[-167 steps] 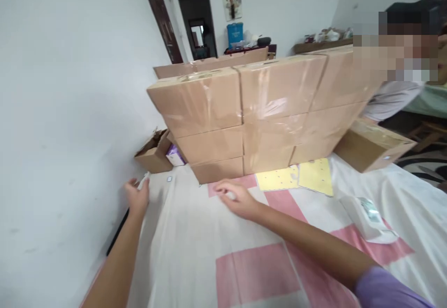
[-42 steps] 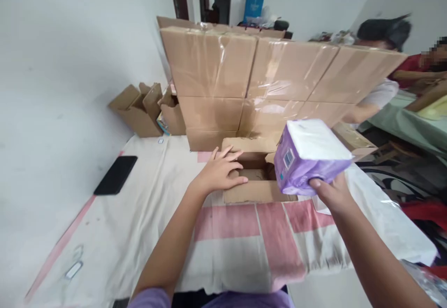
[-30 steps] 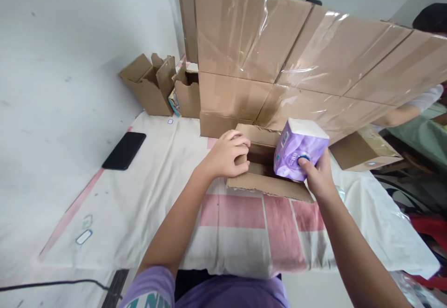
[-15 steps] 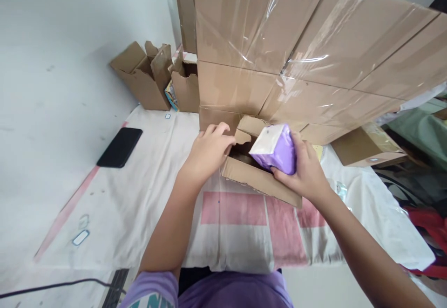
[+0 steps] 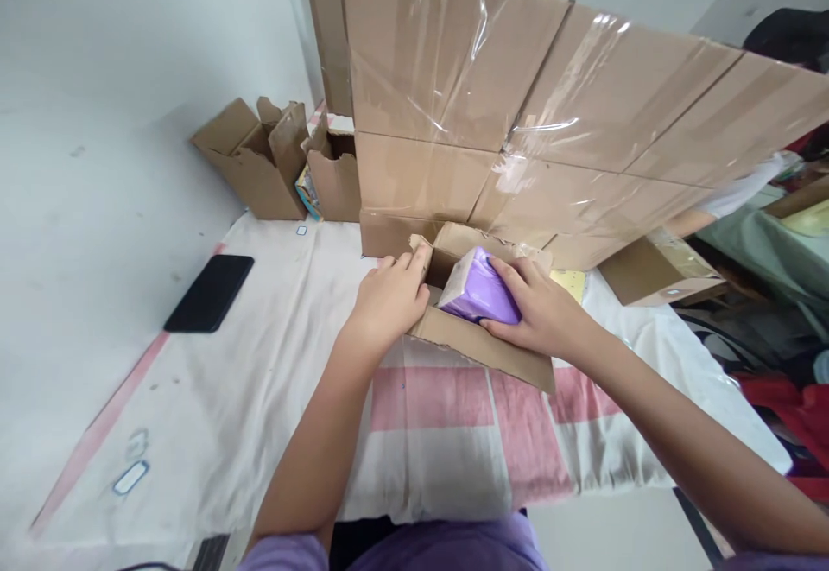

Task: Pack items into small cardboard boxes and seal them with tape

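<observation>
A small open cardboard box [image 5: 483, 351] lies on the cloth against the big carton stack, its flaps raised. My right hand [image 5: 534, 307] is wrapped round a purple plastic-wrapped pack [image 5: 476, 290], shaped like a pack of tissues with a pale end. The pack is tilted and partly inside the box's opening, pale end toward the left. At the box's left end, my left hand [image 5: 392, 295] grips the side flap, fingers over the edge and thumb toward the opening. The box's bottom is hidden by the pack.
Tape-covered cartons [image 5: 427, 61] form a wall behind the box. Two opened boxes [image 5: 265, 165] stand at the back left, and another box [image 5: 661, 269] lies at the right. A black phone [image 5: 211, 293] rests on the cloth [image 5: 285, 364] near the white wall. A person's arm [image 5: 690, 221] shows at far right.
My right hand has lowered the purple pack further into the box and turned it more level. My left hand stays at the box's left end. The view has tilted up slightly.
</observation>
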A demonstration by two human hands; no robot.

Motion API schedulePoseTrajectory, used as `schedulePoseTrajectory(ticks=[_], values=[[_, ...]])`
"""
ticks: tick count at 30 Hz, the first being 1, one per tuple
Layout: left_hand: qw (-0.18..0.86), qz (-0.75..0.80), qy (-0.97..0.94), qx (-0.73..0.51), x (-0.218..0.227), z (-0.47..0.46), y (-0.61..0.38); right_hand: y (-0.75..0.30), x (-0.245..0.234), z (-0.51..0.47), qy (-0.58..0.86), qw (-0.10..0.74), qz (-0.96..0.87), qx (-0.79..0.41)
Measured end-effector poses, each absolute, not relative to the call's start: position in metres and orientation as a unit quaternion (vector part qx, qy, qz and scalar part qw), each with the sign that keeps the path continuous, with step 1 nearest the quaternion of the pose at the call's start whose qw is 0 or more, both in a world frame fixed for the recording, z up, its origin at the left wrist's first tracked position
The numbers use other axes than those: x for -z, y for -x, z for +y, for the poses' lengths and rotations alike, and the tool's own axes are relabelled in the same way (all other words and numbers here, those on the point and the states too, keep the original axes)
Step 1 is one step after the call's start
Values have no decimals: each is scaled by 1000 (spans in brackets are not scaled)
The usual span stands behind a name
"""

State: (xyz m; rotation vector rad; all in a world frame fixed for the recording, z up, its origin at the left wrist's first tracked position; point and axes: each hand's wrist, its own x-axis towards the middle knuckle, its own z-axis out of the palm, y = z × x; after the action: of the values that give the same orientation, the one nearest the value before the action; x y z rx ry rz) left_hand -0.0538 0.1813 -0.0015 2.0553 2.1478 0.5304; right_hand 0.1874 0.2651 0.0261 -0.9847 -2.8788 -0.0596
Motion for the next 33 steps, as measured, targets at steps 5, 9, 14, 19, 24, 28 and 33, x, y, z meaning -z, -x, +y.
schedulePoseTrajectory(ticks=[5, 9, 14, 19, 24, 28, 33], values=[[57, 696, -692, -181, -5, 178, 55, -168, -14, 278, 267, 18, -956, 121], [89, 683, -696, -204, -12, 174, 58, -159, -14, 277, 213, -18, -965, 150], [156, 625, -701, -308, -19, 169, 68, -182, -30, 271, 273, 74, -957, 68], [327, 516, -693, -383, -6, 178, 77, -235, 6, 260, 490, 320, -798, -142], [206, 543, -614, -535, 36, 210, 77, -241, 48, 248, 514, 357, -666, -405], [351, 532, -527, -563, 67, 228, 73, -236, 52, 260, 482, 400, -657, -420], [392, 439, -504, -632, 79, 229, 74, -242, 51, 273, 403, 404, -735, -365]])
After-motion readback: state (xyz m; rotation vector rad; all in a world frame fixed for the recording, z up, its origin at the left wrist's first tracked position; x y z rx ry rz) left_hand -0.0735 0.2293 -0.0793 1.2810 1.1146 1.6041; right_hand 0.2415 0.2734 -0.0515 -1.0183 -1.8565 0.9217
